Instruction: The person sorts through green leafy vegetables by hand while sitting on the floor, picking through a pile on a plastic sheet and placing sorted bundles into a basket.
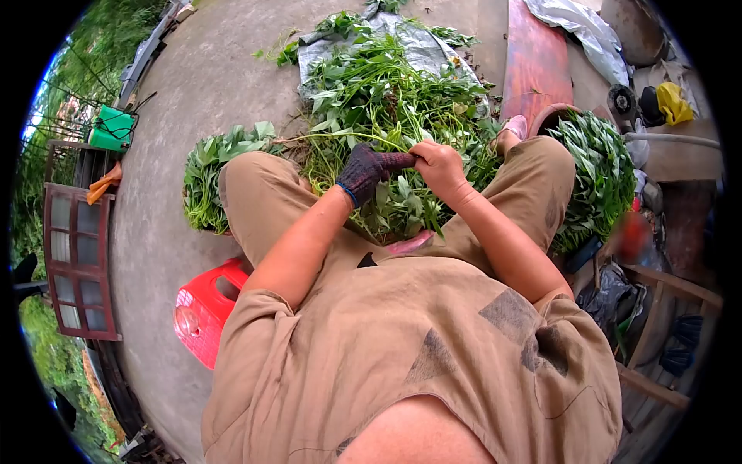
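My left hand [367, 173], in a dark knitted glove with a blue cuff, is closed, its fingers reaching across to my right hand. Bare and closed, my right hand [440, 168] meets those fingertips in a pinch. A long leafy green stem [384, 141] runs to the point where the hands meet; its exact grip is partly hidden by the fingers. Beneath and beyond both hands spreads a big tangled heap of leafy green stems [371, 93], partly on a grey sheet [421, 42].
Beside my left knee stands a bundle of greens [220, 166]; another bundle [595, 174] stands by my right knee. A red plastic stool [202, 321] is at my left. A reddish board [536, 66] lies at the far right. A wooden frame [653, 325] stands at the right.
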Motion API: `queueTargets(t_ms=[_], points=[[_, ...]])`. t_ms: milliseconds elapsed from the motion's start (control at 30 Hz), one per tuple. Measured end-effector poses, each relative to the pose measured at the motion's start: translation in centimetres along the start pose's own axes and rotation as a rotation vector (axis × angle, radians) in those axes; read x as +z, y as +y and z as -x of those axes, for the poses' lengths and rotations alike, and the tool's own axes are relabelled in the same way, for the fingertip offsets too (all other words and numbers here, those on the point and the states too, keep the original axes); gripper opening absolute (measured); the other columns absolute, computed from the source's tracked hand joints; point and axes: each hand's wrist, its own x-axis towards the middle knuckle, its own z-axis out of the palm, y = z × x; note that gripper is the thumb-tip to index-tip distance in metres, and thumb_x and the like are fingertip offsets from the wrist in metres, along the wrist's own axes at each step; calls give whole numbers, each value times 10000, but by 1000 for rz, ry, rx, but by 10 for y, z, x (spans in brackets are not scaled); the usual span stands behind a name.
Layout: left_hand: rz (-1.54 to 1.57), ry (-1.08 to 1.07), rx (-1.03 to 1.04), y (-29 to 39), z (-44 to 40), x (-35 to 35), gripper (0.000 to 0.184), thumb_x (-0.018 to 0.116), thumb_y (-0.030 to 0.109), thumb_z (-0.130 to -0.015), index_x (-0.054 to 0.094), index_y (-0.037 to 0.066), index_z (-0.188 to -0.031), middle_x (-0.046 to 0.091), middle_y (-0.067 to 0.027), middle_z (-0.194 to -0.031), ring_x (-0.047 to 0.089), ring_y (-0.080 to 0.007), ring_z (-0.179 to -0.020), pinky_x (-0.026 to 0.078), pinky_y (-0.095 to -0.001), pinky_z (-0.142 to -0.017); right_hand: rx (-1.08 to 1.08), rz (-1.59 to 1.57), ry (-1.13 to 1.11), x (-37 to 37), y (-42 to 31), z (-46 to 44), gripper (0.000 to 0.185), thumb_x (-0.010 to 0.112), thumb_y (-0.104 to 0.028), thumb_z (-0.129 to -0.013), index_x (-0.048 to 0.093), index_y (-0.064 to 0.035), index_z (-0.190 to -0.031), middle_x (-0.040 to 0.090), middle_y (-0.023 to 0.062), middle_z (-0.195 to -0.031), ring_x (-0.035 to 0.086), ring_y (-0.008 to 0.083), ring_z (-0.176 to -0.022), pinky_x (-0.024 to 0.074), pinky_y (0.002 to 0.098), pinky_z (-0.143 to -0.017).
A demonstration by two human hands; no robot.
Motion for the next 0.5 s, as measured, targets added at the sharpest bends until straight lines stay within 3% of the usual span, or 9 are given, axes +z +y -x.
queueTargets(t_ms=[100,133,233,367,400,500], points=[[625,49,-594,1,-1,4,152,651,174,-871,744,56,-886,677,-64,-683,564,-125,-509,463,-270,-507,69,-68,-94,-4,-6,2,158,608,-119,-771,657,-133,-920,658,84,-863,641,319,-782,502,437,-685],[598,8,-549,-5,0,1,179,646,170,-875,723,10,-854,689,-80,-723,604,-160,-541,488,-282,-532,82,-12,-98,-3,-3,3,151,613,-130,-780,655,-134,-925,658,85,-885,640,323,-793,502,437,-687],[1080,126,-633,-4,-4,-2,221,651,183,-874,706,-23,-815,686,-99,-725,643,-186,-585,507,-292,-556,120,156,-98,0,17,6,137,628,-162,-809,649,-134,-941,660,89,-949,635,337,-825,503,437,-693],[1132,11,-696,-2,-3,-11,225,647,199,-888,701,-18,-867,653,-82,-678,649,-206,-594,518,-308,-582,117,135,-35,-15,15,1,127,643,-240,-834,648,-139,-912,643,66,-921,632,330,-837,493,449,-723],[1089,-50,-607,-1,0,-13,222,644,207,-893,687,-11,-900,632,-66,-678,636,-198,-601,521,-313,-586,108,175,-18,-18,15,0,146,625,-276,-851,649,-137,-891,634,66,-905,634,318,-843,489,456,-724],[1212,-16,-674,-8,0,-24,206,603,236,-919,665,41,-937,631,-70,-724,631,-185,-645,530,-317,-613,211,345,-27,-19,38,-3,165,612,-288,-853,653,-129,-873,639,67,-909,637,313,-845,493,448,-709]])
